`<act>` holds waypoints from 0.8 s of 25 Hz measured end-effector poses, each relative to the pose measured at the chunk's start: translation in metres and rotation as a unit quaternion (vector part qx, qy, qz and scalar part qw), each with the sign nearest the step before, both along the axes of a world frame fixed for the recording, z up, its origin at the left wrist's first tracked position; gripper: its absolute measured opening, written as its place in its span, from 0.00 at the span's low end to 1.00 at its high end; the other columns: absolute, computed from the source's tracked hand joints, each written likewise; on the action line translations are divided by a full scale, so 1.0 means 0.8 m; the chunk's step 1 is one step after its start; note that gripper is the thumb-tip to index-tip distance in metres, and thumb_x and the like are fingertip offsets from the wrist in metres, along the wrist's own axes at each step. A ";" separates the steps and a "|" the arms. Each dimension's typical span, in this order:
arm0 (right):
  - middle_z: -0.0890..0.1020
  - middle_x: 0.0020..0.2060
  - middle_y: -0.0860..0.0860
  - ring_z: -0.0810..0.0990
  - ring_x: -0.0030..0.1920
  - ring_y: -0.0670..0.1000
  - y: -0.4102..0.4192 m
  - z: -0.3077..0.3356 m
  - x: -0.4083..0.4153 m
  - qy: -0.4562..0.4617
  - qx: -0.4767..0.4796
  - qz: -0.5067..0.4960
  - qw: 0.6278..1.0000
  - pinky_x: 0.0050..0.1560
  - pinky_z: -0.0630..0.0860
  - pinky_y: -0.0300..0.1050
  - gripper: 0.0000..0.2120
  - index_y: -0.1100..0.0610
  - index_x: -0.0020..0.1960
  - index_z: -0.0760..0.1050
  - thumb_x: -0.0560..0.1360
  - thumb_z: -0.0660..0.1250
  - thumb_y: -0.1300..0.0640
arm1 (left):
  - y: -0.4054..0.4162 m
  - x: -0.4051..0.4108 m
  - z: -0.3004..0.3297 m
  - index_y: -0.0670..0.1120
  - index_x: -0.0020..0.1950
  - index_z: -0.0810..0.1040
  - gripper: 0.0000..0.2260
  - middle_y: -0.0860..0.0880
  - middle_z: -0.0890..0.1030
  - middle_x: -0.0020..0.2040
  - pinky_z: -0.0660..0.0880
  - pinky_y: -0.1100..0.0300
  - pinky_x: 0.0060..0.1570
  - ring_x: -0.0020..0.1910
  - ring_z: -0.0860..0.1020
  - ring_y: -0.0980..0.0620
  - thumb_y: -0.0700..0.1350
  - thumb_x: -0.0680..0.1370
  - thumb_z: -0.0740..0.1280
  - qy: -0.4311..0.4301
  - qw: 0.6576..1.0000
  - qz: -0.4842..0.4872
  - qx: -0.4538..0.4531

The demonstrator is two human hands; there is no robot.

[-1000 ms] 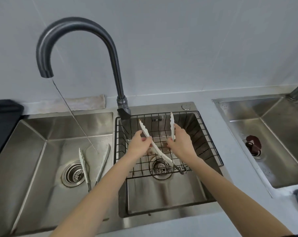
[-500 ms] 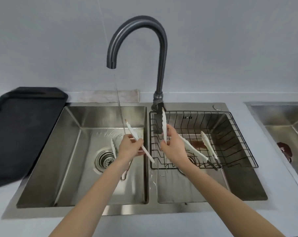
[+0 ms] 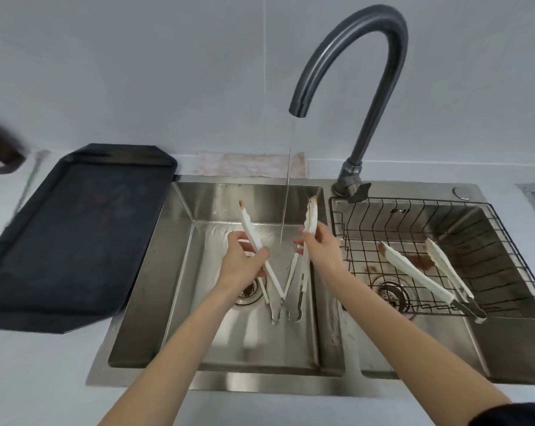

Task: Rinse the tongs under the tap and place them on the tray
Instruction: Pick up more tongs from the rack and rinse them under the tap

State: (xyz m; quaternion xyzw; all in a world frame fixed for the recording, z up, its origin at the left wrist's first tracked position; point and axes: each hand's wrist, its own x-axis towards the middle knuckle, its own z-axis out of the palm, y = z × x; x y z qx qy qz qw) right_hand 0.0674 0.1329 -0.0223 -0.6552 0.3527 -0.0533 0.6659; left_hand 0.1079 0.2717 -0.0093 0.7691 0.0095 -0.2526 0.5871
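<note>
I hold a pair of white tongs (image 3: 249, 224) over the left sink basin (image 3: 155, 302). Its arms are spread in a V with brown-stained tips pointing up. My left hand (image 3: 241, 265) grips the left arm and my right hand (image 3: 321, 250) grips the right arm. A thin stream of water (image 3: 286, 210) falls from the dark curved tap (image 3: 352, 56) between the two arms. The black tray (image 3: 76, 241) lies on the counter left of the sink.
A second white pair of tongs (image 3: 413, 272) with brown stains lies in the black wire basket (image 3: 505, 241) over the right basin. Another white pair (image 3: 263, 292) lies on the left basin floor under my hands, partly hidden. A cloth (image 3: 244, 164) lies behind the sink.
My hands carried the tongs left, from over the wire basket into the left basin at the water stream. The view swung left, bringing the tray fully into sight.
</note>
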 end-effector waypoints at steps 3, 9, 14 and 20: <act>0.78 0.55 0.56 0.79 0.52 0.52 0.010 -0.011 0.025 -0.016 0.072 -0.022 0.997 0.46 0.78 0.37 0.16 0.64 0.65 0.69 0.79 0.56 0.64 | 0.012 0.023 0.001 0.47 0.56 0.62 0.14 0.51 0.73 0.43 0.79 0.58 0.40 0.36 0.76 0.54 0.40 0.76 0.65 -0.027 0.999 -0.026 0.002; 0.77 0.58 0.58 0.79 0.54 0.53 0.025 -0.021 0.063 -0.002 0.189 -0.064 0.980 0.49 0.76 0.41 0.16 0.65 0.66 0.69 0.79 0.54 0.65 | 0.020 0.060 0.003 0.50 0.55 0.64 0.16 0.51 0.76 0.43 0.78 0.55 0.41 0.39 0.76 0.52 0.44 0.74 0.69 -0.073 0.996 -0.058 0.008; 0.78 0.53 0.59 0.79 0.53 0.53 0.027 -0.030 0.079 0.013 0.274 -0.074 0.959 0.53 0.75 0.43 0.14 0.66 0.62 0.70 0.79 0.54 0.66 | 0.015 0.079 0.003 0.51 0.55 0.65 0.15 0.47 0.79 0.47 0.77 0.49 0.47 0.41 0.77 0.49 0.47 0.73 0.69 -0.103 0.993 -0.046 0.017; 0.77 0.39 0.54 0.76 0.39 0.49 0.021 -0.033 0.105 -0.010 0.363 -0.131 0.923 0.45 0.75 0.41 0.07 0.63 0.54 0.72 0.79 0.59 0.61 | 0.009 0.091 -0.007 0.47 0.60 0.66 0.15 0.52 0.74 0.38 0.72 0.56 0.36 0.32 0.73 0.53 0.47 0.76 0.66 -0.114 0.993 -0.016 0.015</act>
